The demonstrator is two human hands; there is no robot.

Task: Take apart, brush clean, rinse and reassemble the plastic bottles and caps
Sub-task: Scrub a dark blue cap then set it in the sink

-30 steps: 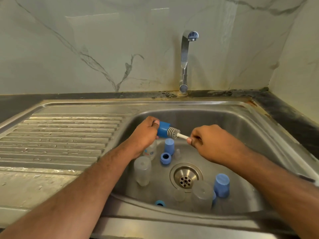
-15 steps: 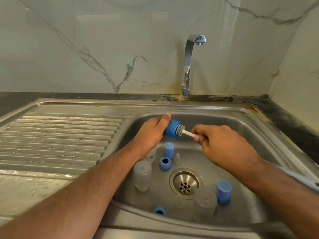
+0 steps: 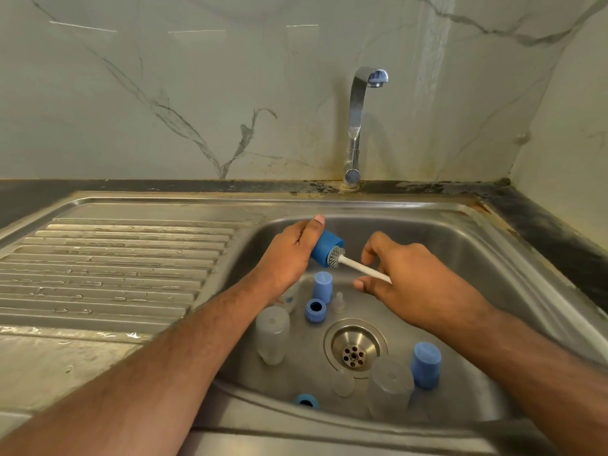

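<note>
1. Grip, left hand (image 3: pixel 289 255): fingers and thumb wrapped round a blue cap (image 3: pixel 325 247), held above the sink basin (image 3: pixel 460 258) with its open mouth turned toward the right hand.
2. Grip, right hand (image 3: pixel 414 274): holds the white handle of a small brush (image 3: pixel 357 266); thumb and forefinger stand apart in front of the handle, so how the remaining fingers close on it cannot be told. The bristle head sits at the mouth of the held cap.
3. Nearest the front wall of the basin: one blue ring cap (image 3: pixel 306 400), opening up; one small clear piece (image 3: pixel 343 384); one clear bottle (image 3: pixel 390 388) standing inverted; one blue cap (image 3: pixel 426 365) just beside that bottle on its right.
4. Mid-basin: drain strainer (image 3: pixel 354 347); to its left, one clear bottle (image 3: pixel 272 334) standing inverted.
5. Farther in, below the hands: one open blue cap (image 3: pixel 316 310); one tall blue cap (image 3: pixel 322 286) behind it; one small clear nozzle (image 3: pixel 339 300) to the right of these; one labelled bottle (image 3: pixel 289 299), largely hidden by the left wrist.
6. Left of the basin: ribbed, wet draining board (image 3: pixel 108 264).
7. Rear: dark surface strip (image 3: pixel 164 185), chrome tap (image 3: pixel 357 126), marble-patterned wall (image 3: pixel 197 93).
</note>
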